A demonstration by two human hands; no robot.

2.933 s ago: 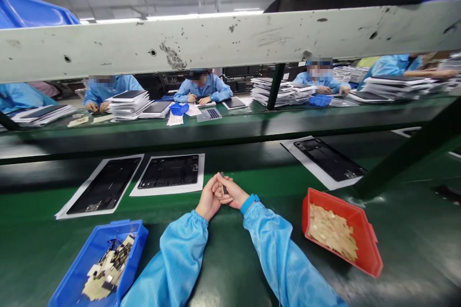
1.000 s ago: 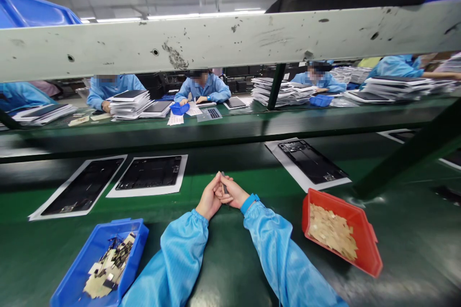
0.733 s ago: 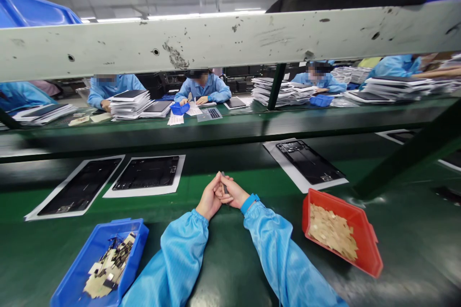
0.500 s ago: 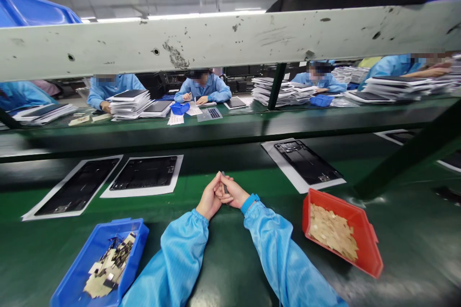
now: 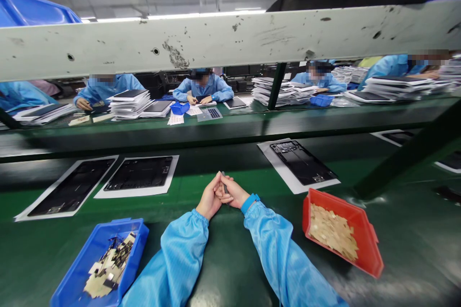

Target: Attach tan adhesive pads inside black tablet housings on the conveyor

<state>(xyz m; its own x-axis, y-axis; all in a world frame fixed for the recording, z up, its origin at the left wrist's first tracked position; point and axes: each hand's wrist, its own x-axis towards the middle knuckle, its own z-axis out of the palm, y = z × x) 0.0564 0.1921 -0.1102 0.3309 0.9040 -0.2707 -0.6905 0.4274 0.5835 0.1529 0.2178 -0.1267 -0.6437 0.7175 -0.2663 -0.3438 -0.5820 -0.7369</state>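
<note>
Tool: a thin dark, pen-like tool (image 5: 224, 186) stands up between the two clasped hands; only its upper part shows, so what kind of tool it is cannot be told.
Left hand: the left hand (image 5: 210, 198) rests on the green counter (image 5: 223, 259), its grip closed against the right hand and around the tool.
Right hand: the right hand (image 5: 233, 193) is folded into the left, grip closed on the same tool; a blue wristband (image 5: 249, 203) sits at the cuff of the blue sleeve.
Where it all sits: the hands lie at the near edge of the green belt (image 5: 187, 201), about midway between the two trays.
Blue tray: a blue tray (image 5: 134, 235) lies to the left of the forearms, holding a loose heap of pale and dark small pieces.
Red tray: a red tray (image 5: 367, 259) lies to the right, tilted, filled with pale tan chips.
Belt, left: two black panels on white sheets, one (image 5: 139, 173) just beyond the hands, another (image 5: 70, 192) further left.
Belt, right: a third black panel (image 5: 301, 161) on its white sheet, just behind the red tray.
Overhead: a scuffed white beam (image 5: 230, 38) crosses the view.
Far side: people in blue coats sit at another counter with stacks of flat panels (image 5: 128, 103).
</note>
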